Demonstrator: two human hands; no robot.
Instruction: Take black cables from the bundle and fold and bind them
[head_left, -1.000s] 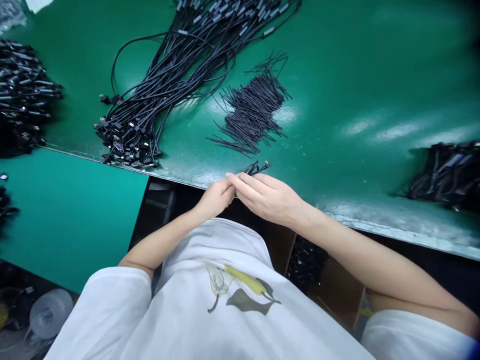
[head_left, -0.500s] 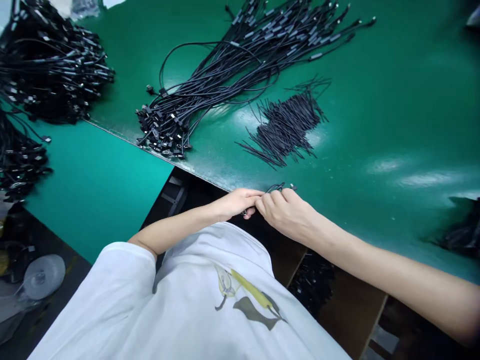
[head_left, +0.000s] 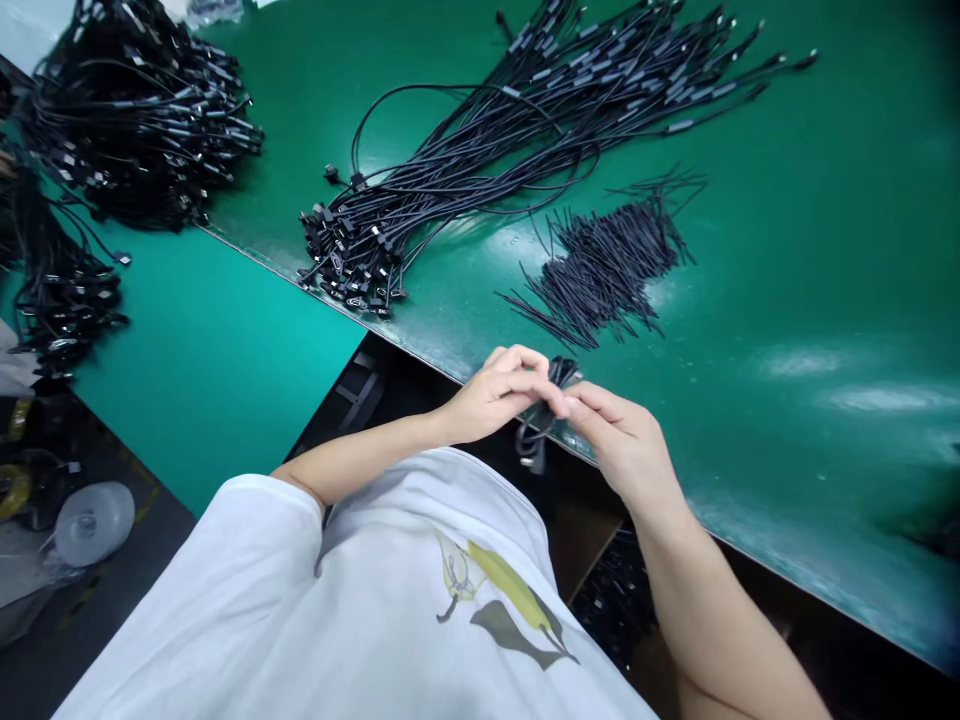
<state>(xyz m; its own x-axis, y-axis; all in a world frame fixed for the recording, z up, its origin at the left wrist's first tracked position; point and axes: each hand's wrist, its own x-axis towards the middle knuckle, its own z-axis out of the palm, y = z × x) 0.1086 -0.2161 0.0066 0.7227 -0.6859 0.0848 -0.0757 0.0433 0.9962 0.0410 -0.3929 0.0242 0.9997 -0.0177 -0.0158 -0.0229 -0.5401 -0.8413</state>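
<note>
Coiled black cable with silvery plug tip (head_left: 532, 437), blurred | left hand (head_left: 510, 390) curled on it, hiding its middle | right hand (head_left: 626, 435) pinched, contents unclear

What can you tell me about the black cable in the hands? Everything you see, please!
The black cable looks rubbery, bent into a small looped bundle. Loops show above the grip of the left hand and right hand; below, another loop hangs with a blurry, pale-tipped connector. The hands meet at its middle, hiding whether anything ties it. It slants a little, held at the near edge of the green table, in front of the thin black strips.
</note>
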